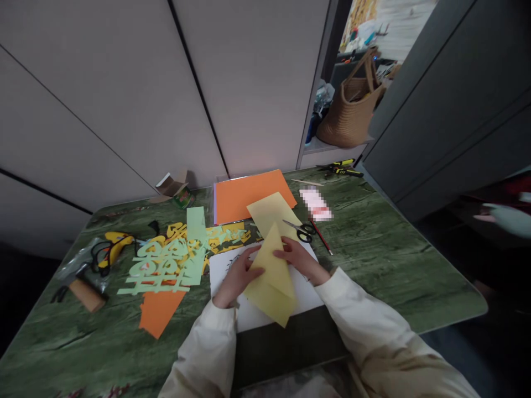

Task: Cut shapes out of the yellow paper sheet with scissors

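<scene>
Both of my hands hold a folded yellow paper [271, 271] above a white sheet [259, 318] near the table's front edge. My left hand [238, 276] pinches its left side, thumb on top. On the upper right side, my right hand [299, 258] grips it with fingers bent over the paper. The folded paper narrows to a point at the top, and its lower end is slightly blurred. Behind it lies another pale yellow sheet [274, 213], partly over an orange sheet [249, 193]. Black-handled scissors [305, 232] rest just beyond my right hand.
Green paper cutouts [160, 265], yellow scraps [226, 235] and an orange piece [160, 315] lie left. Further left are a hammer [87, 293] and a yellow-handled tool [116, 246]. A red pencil [322, 237], pliers [342, 168] and an opened small box [174, 188] are also on the green table [398, 265].
</scene>
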